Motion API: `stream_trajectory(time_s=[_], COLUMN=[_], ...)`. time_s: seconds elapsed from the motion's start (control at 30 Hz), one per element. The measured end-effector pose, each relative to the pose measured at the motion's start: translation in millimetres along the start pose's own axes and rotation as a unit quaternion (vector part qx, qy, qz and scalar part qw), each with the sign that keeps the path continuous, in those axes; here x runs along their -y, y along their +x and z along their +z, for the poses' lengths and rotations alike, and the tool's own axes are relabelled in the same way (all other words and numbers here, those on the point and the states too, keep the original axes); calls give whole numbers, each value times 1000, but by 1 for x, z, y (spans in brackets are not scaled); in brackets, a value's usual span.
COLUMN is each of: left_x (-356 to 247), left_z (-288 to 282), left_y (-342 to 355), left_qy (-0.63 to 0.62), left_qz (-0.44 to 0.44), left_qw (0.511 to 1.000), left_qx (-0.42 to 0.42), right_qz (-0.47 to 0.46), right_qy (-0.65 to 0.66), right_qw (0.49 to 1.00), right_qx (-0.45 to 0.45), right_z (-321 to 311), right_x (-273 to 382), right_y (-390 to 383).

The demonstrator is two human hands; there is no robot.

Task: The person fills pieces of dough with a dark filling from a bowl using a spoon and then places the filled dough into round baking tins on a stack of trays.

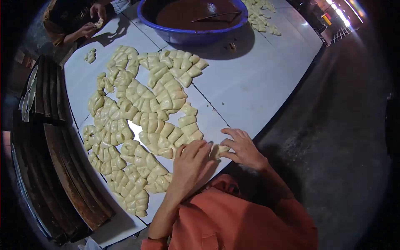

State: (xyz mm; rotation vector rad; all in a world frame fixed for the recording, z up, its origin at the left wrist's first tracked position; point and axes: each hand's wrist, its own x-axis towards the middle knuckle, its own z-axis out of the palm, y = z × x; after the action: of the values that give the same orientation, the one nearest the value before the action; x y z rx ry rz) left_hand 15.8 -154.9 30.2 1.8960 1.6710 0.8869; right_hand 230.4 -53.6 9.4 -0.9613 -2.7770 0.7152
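Observation:
Close to the table's near edge, a small piece of pale dough [216,151] lies between my two hands. My right hand [245,149] pinches its right end between thumb and fingers. My left hand [191,164] is curled over its left end, palm down, and hides part of it. Just left of my hands spreads a large patch of dough pieces [143,98], cut into plump segments that sit side by side, glossy and pale yellow.
A large blue basin [189,36] of brown filling [179,14] stands at the far side, a thin dark stick [216,16] in it. Another person's hands [92,26] hold dough at far left. Dark trays [71,166] are stacked left. More dough [260,16] lies beyond the basin.

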Motion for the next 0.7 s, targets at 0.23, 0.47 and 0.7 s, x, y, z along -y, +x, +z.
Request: stream_trajectory(time_s=[0.23,0.47,0.7], left_x=[0,5,-4], left_z=[55,64,55], left_y=[31,33,37], left_qy=[38,46,8], left_qz=[34,-12,-44], left_qw=[999,998,998], left_qx=[-4,-28,-43], right_qz=[157,196,141], right_qy=[292,361,703], right_qw=[943,903,691], right_qx=[-41,128,-93], right_z=[5,4,-71], right_x=[-18,-38,-46], right_y=[-2,4,17])
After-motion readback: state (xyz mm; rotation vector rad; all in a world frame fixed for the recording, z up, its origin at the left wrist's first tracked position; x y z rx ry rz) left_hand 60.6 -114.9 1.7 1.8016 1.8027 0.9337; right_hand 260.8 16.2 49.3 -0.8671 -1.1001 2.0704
